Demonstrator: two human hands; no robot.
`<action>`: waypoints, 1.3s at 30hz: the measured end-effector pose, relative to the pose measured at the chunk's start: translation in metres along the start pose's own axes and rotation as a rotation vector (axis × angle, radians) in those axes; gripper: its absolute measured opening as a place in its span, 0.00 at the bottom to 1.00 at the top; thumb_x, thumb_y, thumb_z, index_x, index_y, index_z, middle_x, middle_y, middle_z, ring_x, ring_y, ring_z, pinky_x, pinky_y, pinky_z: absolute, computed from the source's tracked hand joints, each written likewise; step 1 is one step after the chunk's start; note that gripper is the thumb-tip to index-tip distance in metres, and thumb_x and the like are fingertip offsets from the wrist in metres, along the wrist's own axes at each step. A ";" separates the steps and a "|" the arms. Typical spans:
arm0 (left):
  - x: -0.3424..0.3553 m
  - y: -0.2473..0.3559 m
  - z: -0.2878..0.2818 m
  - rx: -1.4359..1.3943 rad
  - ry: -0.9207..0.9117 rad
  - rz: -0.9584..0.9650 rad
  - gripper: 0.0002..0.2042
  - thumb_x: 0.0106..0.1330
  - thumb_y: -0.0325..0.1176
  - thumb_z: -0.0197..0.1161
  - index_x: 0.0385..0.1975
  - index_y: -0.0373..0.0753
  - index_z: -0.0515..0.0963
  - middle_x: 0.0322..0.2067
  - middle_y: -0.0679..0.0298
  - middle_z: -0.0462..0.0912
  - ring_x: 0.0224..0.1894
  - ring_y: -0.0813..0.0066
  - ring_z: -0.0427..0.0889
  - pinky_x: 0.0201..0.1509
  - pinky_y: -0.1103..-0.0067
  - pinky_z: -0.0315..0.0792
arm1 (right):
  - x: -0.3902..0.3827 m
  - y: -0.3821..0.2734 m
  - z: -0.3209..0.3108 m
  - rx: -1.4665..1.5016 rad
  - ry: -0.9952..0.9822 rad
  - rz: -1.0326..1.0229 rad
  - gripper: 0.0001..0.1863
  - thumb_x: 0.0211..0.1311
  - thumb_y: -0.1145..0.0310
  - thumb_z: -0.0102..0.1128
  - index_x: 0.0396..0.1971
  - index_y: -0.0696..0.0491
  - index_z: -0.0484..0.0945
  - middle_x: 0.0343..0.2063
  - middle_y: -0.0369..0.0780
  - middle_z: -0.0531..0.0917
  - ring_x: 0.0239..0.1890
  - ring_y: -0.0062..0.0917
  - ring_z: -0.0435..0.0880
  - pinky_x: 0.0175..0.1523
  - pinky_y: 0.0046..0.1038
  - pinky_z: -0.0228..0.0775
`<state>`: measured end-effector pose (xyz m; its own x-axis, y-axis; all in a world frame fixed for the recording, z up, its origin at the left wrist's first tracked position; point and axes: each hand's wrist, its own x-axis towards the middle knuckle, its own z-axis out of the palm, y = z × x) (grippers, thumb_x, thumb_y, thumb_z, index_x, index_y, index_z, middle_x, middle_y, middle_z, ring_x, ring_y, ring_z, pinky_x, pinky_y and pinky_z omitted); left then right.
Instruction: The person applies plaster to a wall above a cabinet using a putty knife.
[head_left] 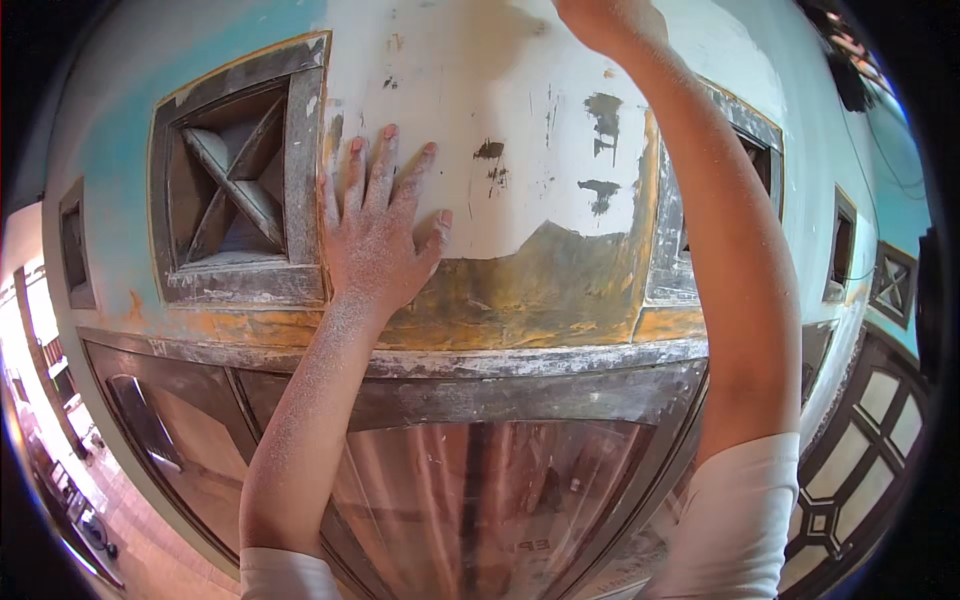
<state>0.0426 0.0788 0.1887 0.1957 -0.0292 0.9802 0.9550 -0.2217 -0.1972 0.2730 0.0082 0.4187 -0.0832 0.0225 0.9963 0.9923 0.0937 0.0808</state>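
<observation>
My left hand (385, 225), dusted with pale powder, lies flat with spread fingers against the wall (460, 200). This stretch of wall is whitish, with dark scraped spots and a bare brown-grey patch at its lower part. Just left of the hand is a wooden vent frame (307, 170) with crossed slats. High on the wall, at the picture's upper edge, is my right hand (612, 25). Its fingers are cut off by the edge, so whatever it may hold is hidden. White powder also coats my left forearm.
A wooden beam (520, 365) with worn white paint runs under the wall, above glazed panels (480, 480). Behind my right arm sits a second vent frame (672, 250). A dark panelled door (850, 470) stands at the right; tiled floor (150, 520) shows lower left.
</observation>
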 end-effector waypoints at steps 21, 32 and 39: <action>0.000 0.003 0.003 -0.056 -0.005 -0.010 0.34 0.68 0.49 0.61 0.75 0.58 0.61 0.78 0.61 0.51 0.80 0.53 0.47 0.79 0.47 0.40 | 0.025 0.018 -0.010 0.017 0.076 0.000 0.19 0.70 0.54 0.51 0.52 0.49 0.78 0.49 0.52 0.85 0.53 0.52 0.82 0.57 0.50 0.73; -0.003 -0.001 0.002 -0.086 0.026 -0.004 0.33 0.69 0.51 0.60 0.74 0.60 0.61 0.78 0.62 0.52 0.79 0.53 0.49 0.79 0.47 0.41 | 0.015 0.023 0.000 0.029 0.085 -0.012 0.23 0.71 0.50 0.50 0.52 0.53 0.76 0.46 0.56 0.85 0.51 0.55 0.82 0.55 0.52 0.73; 0.001 0.004 0.008 -0.030 0.025 -0.012 0.33 0.68 0.55 0.59 0.74 0.64 0.61 0.78 0.65 0.51 0.80 0.58 0.47 0.80 0.49 0.40 | -0.106 0.046 0.003 0.189 0.001 -0.059 0.20 0.70 0.51 0.56 0.57 0.43 0.75 0.30 0.45 0.88 0.34 0.46 0.88 0.40 0.44 0.77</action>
<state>0.0489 0.0859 0.1886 0.1782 -0.0501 0.9827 0.9500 -0.2516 -0.1851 0.3269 0.0128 0.3168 -0.1409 0.0101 0.9900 0.9509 0.2798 0.1324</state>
